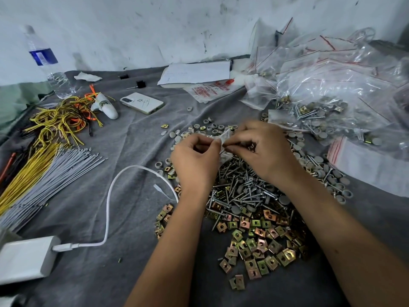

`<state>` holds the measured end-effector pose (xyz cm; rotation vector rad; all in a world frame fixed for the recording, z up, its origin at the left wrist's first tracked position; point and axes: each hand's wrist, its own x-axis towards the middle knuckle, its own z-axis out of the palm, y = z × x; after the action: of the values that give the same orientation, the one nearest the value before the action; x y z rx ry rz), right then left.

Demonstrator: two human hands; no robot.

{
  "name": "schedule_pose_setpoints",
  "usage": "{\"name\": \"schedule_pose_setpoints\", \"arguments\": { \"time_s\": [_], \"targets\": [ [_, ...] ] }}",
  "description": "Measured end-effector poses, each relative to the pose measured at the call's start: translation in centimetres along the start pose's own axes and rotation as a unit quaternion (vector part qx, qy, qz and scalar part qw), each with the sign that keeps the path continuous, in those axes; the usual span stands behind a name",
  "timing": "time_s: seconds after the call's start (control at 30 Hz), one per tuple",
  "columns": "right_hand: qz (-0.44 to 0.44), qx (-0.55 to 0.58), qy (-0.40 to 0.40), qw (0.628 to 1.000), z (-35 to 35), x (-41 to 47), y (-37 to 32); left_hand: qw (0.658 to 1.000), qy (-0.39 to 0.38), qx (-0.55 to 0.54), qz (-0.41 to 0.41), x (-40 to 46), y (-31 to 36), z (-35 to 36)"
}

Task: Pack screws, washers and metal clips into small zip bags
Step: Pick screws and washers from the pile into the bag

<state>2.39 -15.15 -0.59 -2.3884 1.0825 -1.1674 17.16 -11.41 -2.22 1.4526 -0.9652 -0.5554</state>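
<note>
Both hands pinch one small zip bag (222,144) over the screws (241,189): left hand (195,160) at the mouth, right hand (263,149) beside it. Looks like opening or sealing, can't tell. Next: fill from clips (259,242), washers (318,169).

Two bare forearms, no sleeves visible; left hand (194,161), right hand (263,151) ungloved; short fingernails.

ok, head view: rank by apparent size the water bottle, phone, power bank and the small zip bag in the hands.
1. power bank, though it is nearest the camera, which inflates it
2. water bottle
3. phone
4. small zip bag, pinched between the left hand and right hand and partly hidden
</note>
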Motion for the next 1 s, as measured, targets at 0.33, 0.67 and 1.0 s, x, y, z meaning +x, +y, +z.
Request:
{"name": "schedule_pose_setpoints", "arguments": {
  "time_s": [0.33,0.67,1.0],
  "targets": [
    [0.027,-0.090,-0.182,0.979,-1.5,-0.2,0.8,0.998,0.065,-0.010,-0.014,0.1,0.0,-0.4],
    [0.011,-0.060,-0.178,0.982,-1.0,-0.1,1.2,0.998,0.064,-0.004,-0.013,0.3,-0.2,-0.2],
    [0.047,0.109,0.012,0.993,-1.2,-0.3,1.2,0.997,0.029,0.054,0.040,-0.2,-0.2,0.2]
  ]
}}
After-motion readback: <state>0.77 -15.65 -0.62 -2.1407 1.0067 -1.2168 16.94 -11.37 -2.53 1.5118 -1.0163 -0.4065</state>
